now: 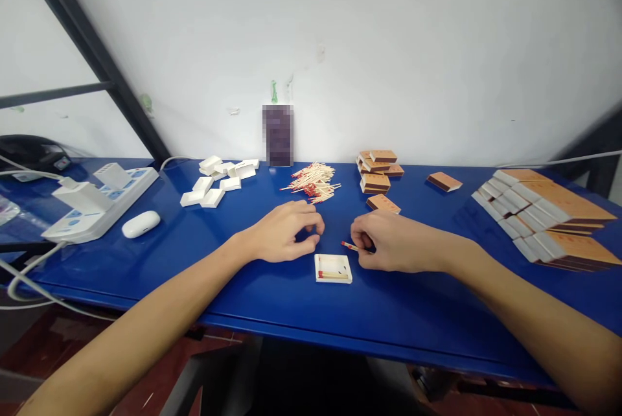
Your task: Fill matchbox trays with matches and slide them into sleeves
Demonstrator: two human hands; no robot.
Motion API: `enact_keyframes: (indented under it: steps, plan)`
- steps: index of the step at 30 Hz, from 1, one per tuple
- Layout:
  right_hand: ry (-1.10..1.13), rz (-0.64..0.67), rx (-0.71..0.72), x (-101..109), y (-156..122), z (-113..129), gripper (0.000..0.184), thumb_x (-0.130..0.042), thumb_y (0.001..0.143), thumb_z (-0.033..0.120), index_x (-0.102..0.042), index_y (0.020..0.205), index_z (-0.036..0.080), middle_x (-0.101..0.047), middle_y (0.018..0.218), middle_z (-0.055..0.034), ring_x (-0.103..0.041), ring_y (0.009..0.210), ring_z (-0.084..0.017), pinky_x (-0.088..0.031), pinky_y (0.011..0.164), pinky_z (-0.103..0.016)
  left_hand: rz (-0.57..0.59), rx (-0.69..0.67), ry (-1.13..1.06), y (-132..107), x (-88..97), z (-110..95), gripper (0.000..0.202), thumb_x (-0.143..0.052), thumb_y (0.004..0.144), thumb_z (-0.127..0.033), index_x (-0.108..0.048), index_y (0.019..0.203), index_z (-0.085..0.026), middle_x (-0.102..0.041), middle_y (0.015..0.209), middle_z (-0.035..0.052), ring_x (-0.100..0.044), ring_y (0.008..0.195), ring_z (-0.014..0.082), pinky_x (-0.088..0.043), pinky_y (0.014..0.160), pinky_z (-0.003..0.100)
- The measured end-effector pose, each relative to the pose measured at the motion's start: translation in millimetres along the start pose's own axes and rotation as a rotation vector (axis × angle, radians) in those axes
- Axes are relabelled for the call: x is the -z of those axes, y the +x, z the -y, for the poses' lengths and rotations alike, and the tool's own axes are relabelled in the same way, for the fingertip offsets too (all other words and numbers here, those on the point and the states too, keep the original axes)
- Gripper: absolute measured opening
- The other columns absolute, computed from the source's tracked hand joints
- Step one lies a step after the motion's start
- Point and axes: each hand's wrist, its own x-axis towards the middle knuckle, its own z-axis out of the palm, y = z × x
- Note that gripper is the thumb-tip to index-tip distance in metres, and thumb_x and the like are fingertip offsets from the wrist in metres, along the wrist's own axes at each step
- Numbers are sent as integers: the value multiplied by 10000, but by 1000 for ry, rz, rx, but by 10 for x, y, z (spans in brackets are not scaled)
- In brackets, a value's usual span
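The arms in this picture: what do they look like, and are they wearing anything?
They are a person's, not a machine's. The left hand and right hand are ungloved, each with ordinary fingers and a thumb. The left forearm and right forearm narrow toward the wrist. No sleeves, watch, bracelet, rings or attached cables show.

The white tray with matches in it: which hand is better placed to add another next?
Probably the right hand: it pinches at least one match close to the white tray. The left hand is near too, but appears to hold nothing.
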Motion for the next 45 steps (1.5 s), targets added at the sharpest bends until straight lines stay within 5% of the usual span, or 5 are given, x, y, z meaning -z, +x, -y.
enact_keyframes:
  steps: [13,19,24,33,45]
  plan:
    - [-10,-138,291,-132,-62,379,54,-585,788,170,-600,742,197,-622,711,14,-513,656,-134,-362,667,-275,-25,-72,243,-12,58,21,253,-399,937,-243,-633,882,-166,-611,807,43,-532,793,187,-383,779,331]
    - [-118,-226,68,-57,-95,156,113,-524,862,255,-540,763,204,-606,735,-16,-522,700,-169,-347,627,-289,-37,-159,204,-40,51,-55,308,-489,892,-423,-638,961,-163,-621,820,49,-554,764,197,-391,753,344]
    - [-3,-52,-52,-26,-100,11,149,-535,859,329,-579,792,204,-628,806,-36,-543,685,-165,-376,592,-280,-49,-235,167,-12,-11,-144,496,-525,849,-617,-636,1017,-163,-630,807,48,-557,743,200,-391,733,347]
    - [27,21,-32,-14,-64,34,47,-608,701,219,-567,685,205,-627,765,-20,-544,656,-158,-392,560,-268,-175,317,340,26,-94,187,257,-460,953,-295,-654,1065,-169,-632,998,76,-540,908,228,-409,811,373]
    - [247,-210,178,-215,-6,352,63,-610,766,184,-618,704,184,-600,692,12,-512,630,-112,-372,604,-246,-97,317,333,51,-154,241,340,-458,977,-370,-694,1175,-224,-568,1059,84,-490,954,239,-400,828,389]
